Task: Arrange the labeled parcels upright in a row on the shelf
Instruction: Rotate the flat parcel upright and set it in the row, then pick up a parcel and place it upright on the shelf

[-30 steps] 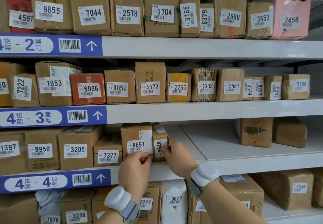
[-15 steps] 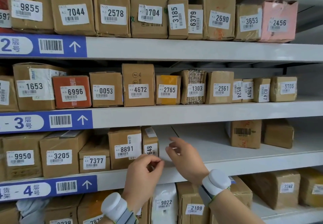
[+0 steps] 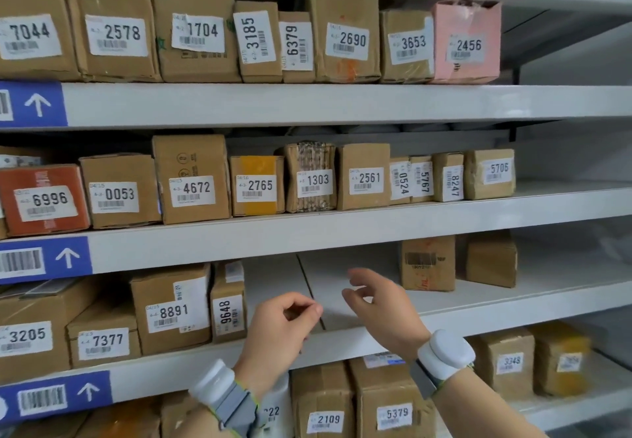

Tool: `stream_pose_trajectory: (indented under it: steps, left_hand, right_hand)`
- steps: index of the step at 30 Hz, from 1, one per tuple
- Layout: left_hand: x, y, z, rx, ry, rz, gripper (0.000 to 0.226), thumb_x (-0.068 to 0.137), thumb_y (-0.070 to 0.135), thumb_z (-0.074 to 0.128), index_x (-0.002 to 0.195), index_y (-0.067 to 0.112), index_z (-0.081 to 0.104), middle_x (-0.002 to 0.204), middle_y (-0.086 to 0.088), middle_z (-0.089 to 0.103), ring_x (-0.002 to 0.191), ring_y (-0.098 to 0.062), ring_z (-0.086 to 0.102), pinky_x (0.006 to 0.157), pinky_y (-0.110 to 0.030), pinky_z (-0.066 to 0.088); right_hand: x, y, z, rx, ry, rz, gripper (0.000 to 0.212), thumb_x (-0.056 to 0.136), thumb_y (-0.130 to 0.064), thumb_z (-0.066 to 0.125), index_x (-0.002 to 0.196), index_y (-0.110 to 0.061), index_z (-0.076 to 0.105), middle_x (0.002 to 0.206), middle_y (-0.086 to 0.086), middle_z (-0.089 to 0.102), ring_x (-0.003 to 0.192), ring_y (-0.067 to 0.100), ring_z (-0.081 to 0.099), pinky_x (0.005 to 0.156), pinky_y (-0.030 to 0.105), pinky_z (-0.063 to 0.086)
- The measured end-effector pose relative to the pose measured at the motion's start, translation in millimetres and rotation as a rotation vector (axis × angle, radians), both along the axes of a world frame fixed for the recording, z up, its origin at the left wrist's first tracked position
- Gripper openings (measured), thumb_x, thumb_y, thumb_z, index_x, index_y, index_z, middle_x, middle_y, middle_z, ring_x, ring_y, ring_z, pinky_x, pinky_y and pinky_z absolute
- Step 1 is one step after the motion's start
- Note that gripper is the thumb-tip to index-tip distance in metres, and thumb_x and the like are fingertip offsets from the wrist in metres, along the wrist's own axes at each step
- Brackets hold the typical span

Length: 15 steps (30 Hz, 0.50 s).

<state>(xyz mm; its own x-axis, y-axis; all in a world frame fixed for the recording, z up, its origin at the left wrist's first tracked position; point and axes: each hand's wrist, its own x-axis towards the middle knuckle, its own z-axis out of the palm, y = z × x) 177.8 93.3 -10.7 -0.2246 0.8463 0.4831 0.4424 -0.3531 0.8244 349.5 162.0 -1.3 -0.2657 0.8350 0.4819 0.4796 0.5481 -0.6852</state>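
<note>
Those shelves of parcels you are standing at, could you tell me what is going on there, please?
A person is lining up labeled parcels on the third shelf down. Parcel 9648 stands upright at the end of the row, beside parcel 8891. Both hands hold nothing: the left hand with loosely curled fingers, the right hand open, in front of the bare stretch of shelf. Two unlabeled boxes stand further right.

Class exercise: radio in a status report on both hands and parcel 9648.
Left hand loosely curled, empty. Right hand open, empty. Parcel 9648 upright beside parcel 8891, untouched. Nothing in the way.
</note>
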Motion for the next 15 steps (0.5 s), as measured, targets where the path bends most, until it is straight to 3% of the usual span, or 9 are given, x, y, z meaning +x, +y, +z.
stream_pose_trajectory:
  steps: [7, 10, 12, 15]
  left_hand:
    - [47, 35, 10, -0.038, -0.017, -0.028, 0.006, 0.086, 0.014, 0.07, 0.08, 0.015, 0.073, 0.063, -0.006, 0.067, 0.054, -0.017, 0.064, 0.062, -0.036, 0.058]
    - [71, 50, 15, -0.048, 0.025, -0.02, 0.003, 0.084, 0.018, 0.072, 0.084, 0.021, 0.072, 0.074, -0.001, 0.071, 0.063, -0.013, 0.068, 0.063, -0.024, 0.055]
    - [86, 63, 16, -0.062, 0.072, -0.023, 0.017, 0.083, 0.023, 0.073, 0.1, 0.024, 0.07, 0.091, 0.003, 0.069, 0.081, -0.009, 0.067, 0.073, -0.021, 0.055]
    - [108, 84, 18, -0.077, 0.098, 0.003, 0.053, 0.081, 0.029, 0.075, 0.13, 0.021, 0.054, 0.122, 0.002, 0.058, 0.109, -0.011, 0.059, 0.094, -0.029, 0.049]
  right_hand:
    - [55, 25, 5, 0.066, -0.018, -0.101, 0.045, 0.097, -0.03, 0.059, 0.141, -0.023, 0.051, 0.124, -0.006, 0.063, 0.114, 0.01, 0.058, 0.092, 0.021, 0.046]
    - [79, 34, 9, 0.094, -0.004, -0.161, 0.039, 0.097, -0.025, 0.059, 0.135, -0.021, 0.056, 0.122, -0.005, 0.062, 0.113, 0.015, 0.06, 0.093, 0.027, 0.051]
    - [94, 40, 10, 0.122, 0.024, -0.204, 0.035, 0.095, -0.022, 0.059, 0.131, -0.021, 0.059, 0.119, -0.005, 0.061, 0.107, 0.016, 0.06, 0.09, 0.025, 0.051]
    - [113, 49, 10, 0.142, 0.07, -0.254, 0.038, 0.096, -0.021, 0.058, 0.133, -0.024, 0.056, 0.123, -0.009, 0.053, 0.105, 0.009, 0.054, 0.089, 0.019, 0.045]
